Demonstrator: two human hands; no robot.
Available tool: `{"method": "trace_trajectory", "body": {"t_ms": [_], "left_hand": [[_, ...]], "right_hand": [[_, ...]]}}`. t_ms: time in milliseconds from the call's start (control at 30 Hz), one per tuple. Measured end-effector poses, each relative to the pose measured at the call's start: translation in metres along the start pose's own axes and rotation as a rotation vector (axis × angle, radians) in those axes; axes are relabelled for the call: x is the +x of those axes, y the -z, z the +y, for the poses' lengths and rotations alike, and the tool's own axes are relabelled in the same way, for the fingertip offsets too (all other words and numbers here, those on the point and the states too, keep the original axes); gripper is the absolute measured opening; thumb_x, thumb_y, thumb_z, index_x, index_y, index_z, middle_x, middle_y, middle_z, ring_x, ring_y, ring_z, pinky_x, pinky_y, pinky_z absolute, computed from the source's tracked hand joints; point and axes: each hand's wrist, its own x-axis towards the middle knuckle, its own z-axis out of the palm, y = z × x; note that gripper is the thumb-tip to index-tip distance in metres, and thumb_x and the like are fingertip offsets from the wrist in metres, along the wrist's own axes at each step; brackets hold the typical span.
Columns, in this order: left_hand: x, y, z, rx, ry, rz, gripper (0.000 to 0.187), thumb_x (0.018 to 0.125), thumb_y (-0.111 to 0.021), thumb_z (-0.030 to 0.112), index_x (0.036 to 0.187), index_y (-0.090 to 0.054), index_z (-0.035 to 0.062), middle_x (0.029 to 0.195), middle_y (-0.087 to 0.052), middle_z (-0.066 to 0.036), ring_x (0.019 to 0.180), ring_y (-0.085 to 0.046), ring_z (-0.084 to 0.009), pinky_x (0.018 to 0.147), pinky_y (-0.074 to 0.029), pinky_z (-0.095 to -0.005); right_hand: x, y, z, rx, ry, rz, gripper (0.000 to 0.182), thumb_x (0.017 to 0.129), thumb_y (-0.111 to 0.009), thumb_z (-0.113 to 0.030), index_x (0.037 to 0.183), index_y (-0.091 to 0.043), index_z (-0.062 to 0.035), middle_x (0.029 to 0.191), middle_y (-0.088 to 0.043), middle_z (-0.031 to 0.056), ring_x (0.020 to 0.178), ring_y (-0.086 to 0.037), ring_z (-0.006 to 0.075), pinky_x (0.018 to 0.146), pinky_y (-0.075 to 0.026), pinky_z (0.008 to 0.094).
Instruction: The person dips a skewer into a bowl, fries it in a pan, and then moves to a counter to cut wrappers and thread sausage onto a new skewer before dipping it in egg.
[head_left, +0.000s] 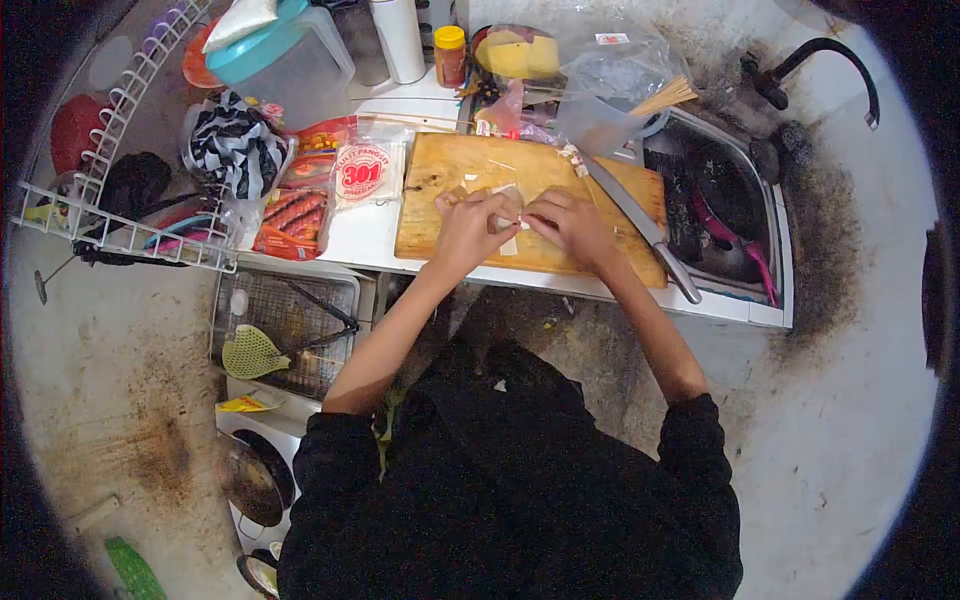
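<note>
My left hand (474,230) and my right hand (572,226) meet over the wooden cutting board (440,165). Their fingertips are closed together on a small pale piece (519,224), too small and covered to name. Thin pale strips and scraps (509,246) lie on the board around my fingers. To the right of my right hand, a long knife (628,205) rests across the board, its handle reaching past the front edge. Left of the board sits a packet of wonton wrappers (366,175) with a red 301 label.
Red sausage packs (296,212) lie farther left, beside a white wire rack (125,110). Behind the board stand a yellow-lidded jar (450,58) and a plastic container with skewers (664,97). A sink (700,170) with a black tap (835,45) is at right.
</note>
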Motion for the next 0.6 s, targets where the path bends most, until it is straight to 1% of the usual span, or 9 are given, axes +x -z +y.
{"method": "trace_trajectory", "body": {"t_ms": [33,67,167,233,267,367,433,500,600], "left_hand": [[0.0007,0.0004,0.0012,-0.068,-0.026,0.071,0.011,0.067,-0.068,0.021,0.076,-0.068,0.0139,0.072,-0.063,-0.003,0.074,-0.056,-0.0194,0.076,-0.031,-0.0362],[0.0001,0.0013,0.0020,-0.069,-0.025,0.072,0.011,0.067,-0.068,0.021,0.076,-0.068,0.0139,0.072,-0.063,-0.003,0.074,-0.056,-0.0194,0.076,-0.031,-0.0362],[-0.0020,0.0052,0.0044,0.078,-0.009,0.037,0.012,0.068,-0.068,0.023,0.077,-0.068,0.0158,0.076,-0.063,-0.002,0.075,-0.054,-0.0191,0.076,-0.030,-0.0375],[-0.0019,0.0053,0.0042,0.128,-0.088,0.050,0.013,0.069,-0.067,0.027,0.077,-0.069,0.0175,0.079,-0.063,0.000,0.081,-0.053,-0.0190,0.078,-0.028,-0.0402],[-0.0023,0.0052,0.0049,0.127,-0.088,0.051,0.013,0.069,-0.067,0.027,0.077,-0.069,0.0175,0.079,-0.063,0.000,0.081,-0.053,-0.0190,0.078,-0.028,-0.0402],[-0.0032,0.0063,0.0077,0.184,-0.049,0.042,0.014,0.070,-0.066,0.029,0.077,-0.069,0.0182,0.082,-0.062,0.001,0.084,-0.052,-0.0199,0.079,-0.027,-0.0426],[-0.0038,0.0077,0.0087,0.156,-0.044,0.065,0.013,0.071,-0.065,0.030,0.075,-0.069,0.0180,0.081,-0.061,0.000,0.084,-0.051,-0.0210,0.079,-0.026,-0.0448],[-0.0036,0.0058,0.0060,0.147,-0.046,0.078,0.013,0.071,-0.065,0.029,0.075,-0.069,0.0172,0.081,-0.061,-0.001,0.083,-0.051,-0.0214,0.079,-0.027,-0.0436],[-0.0012,-0.0004,0.0004,0.066,-0.036,0.106,0.013,0.071,-0.065,0.027,0.077,-0.069,0.0154,0.082,-0.061,-0.002,0.081,-0.051,-0.0223,0.078,-0.032,-0.0401]], "right_hand": [[0.0013,-0.0010,0.0017,0.022,-0.005,-0.003,0.013,0.074,-0.061,-0.020,0.079,-0.060,-0.0081,0.079,-0.057,0.0057,0.074,-0.057,0.0236,0.063,-0.047,0.0334],[0.0027,-0.0014,0.0035,0.044,-0.011,-0.005,0.012,0.074,-0.061,-0.020,0.079,-0.061,-0.0081,0.078,-0.057,0.0058,0.073,-0.057,0.0239,0.063,-0.047,0.0335],[0.0090,-0.0009,0.0096,0.079,0.003,-0.065,0.012,0.074,-0.061,-0.019,0.078,-0.061,-0.0082,0.079,-0.059,0.0059,0.073,-0.057,0.0237,0.064,-0.047,0.0332],[0.0097,0.0004,0.0096,0.099,-0.045,-0.080,0.011,0.073,-0.062,-0.018,0.078,-0.062,-0.0083,0.080,-0.059,0.0062,0.073,-0.057,0.0233,0.064,-0.047,0.0332],[0.0097,0.0011,0.0095,0.119,-0.094,-0.095,0.011,0.072,-0.063,-0.018,0.078,-0.063,-0.0084,0.081,-0.060,0.0064,0.073,-0.058,0.0229,0.064,-0.047,0.0332],[0.0050,0.0035,0.0086,0.230,-0.102,-0.106,0.012,0.071,-0.064,-0.016,0.081,-0.063,-0.0081,0.082,-0.060,0.0069,0.074,-0.058,0.0225,0.064,-0.047,0.0336],[0.0027,0.0072,0.0030,0.243,-0.042,-0.085,0.013,0.072,-0.064,-0.013,0.084,-0.063,-0.0063,0.081,-0.059,0.0081,0.072,-0.057,0.0221,0.063,-0.047,0.0317],[0.0021,0.0082,0.0009,0.255,0.014,-0.061,0.015,0.073,-0.064,-0.009,0.087,-0.062,-0.0046,0.080,-0.057,0.0092,0.071,-0.057,0.0216,0.062,-0.046,0.0298],[0.0006,0.0047,0.0032,0.192,-0.052,-0.088,0.015,0.073,-0.064,-0.010,0.087,-0.062,-0.0042,0.083,-0.056,0.0086,0.074,-0.057,0.0206,0.064,-0.046,0.0299]]}}
